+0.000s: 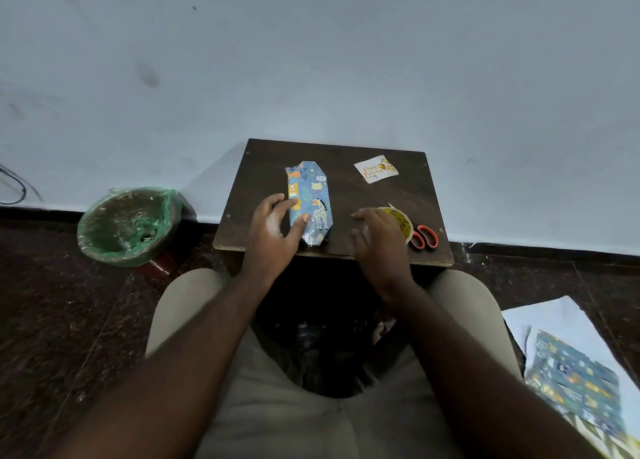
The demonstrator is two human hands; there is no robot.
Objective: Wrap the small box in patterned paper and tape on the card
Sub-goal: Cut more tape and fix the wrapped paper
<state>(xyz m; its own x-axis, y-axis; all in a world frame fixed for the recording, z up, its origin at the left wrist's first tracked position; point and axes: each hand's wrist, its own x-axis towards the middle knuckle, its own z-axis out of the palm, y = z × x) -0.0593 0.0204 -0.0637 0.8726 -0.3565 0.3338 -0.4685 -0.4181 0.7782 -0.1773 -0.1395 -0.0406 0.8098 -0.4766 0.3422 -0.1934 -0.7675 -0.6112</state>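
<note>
A long box (309,202) in glossy blue animal-print paper, ends folded to points, lies on the dark wooden tabletop (349,195). The left hand (273,230) touches its edge with loose fingers. The right hand (377,240) hovers with its fingers spread, released.

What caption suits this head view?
Left hand rests on the wrapped box; right hand near the tape; the card lies apart.
</note>
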